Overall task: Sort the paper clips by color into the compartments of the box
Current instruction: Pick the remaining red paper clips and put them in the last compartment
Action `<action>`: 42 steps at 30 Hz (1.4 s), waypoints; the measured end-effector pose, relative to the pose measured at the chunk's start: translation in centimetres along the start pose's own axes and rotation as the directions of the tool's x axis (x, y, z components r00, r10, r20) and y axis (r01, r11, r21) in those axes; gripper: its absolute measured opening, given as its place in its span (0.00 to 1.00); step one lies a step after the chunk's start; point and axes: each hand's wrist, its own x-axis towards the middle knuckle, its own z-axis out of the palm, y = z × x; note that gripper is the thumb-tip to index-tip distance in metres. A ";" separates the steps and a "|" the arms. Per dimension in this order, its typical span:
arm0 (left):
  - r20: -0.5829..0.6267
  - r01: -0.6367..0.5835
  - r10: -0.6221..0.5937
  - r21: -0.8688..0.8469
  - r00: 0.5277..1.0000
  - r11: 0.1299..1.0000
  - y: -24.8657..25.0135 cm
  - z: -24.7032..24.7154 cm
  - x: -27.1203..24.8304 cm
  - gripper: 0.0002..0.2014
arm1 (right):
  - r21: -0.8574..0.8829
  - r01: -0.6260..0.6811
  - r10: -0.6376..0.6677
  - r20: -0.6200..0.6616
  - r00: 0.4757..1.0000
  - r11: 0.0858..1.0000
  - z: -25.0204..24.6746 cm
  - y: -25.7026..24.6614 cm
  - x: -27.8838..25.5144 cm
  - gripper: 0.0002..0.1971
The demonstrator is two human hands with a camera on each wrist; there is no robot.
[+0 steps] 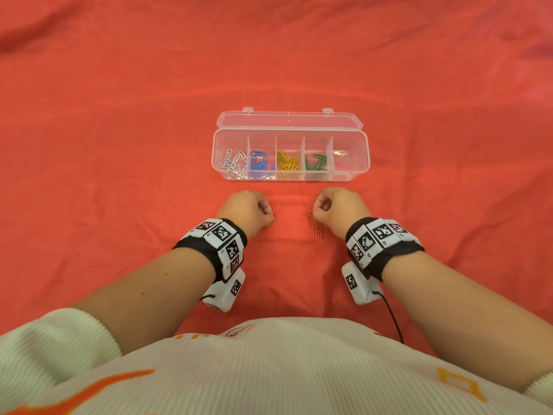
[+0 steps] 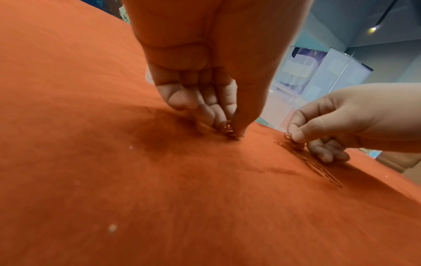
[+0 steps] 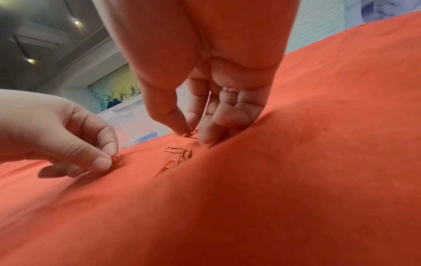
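Box point(image 2: 293, 100) blurred behind fingers point(image 2: 227, 100)

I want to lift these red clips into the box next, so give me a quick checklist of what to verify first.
1. Lid open: ok.
2. Rightmost compartment free of other colours: ok, though its contents are hard to see.
3. Left hand pinching a red clip: ok.
4. Right hand pinching a clip: ok.
5. One clip per pinch: cannot tell.
6. Cloth cleared of clips: not ok, loose clips remain.
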 end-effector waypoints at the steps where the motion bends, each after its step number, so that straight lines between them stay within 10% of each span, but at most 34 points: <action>1: -0.002 -0.008 0.008 -0.011 1.000 1.000 0.0 0.0 0.0 0.02 | 0.026 0.001 -0.001 -0.006 1.000 1.000 -0.1 0.0 -0.1 0.01; 19: -0.159 -0.327 0.312 -0.077 0.937 0.942 9.7 -1.6 1.7 0.05 | 0.430 0.043 0.094 -0.292 0.952 0.902 -6.2 1.7 -0.2 0.06; 42: -0.176 -0.287 0.260 -0.152 0.950 0.946 11.5 -0.9 4.7 0.07 | 0.282 0.051 0.050 -0.342 0.938 0.958 -6.6 1.6 1.6 0.09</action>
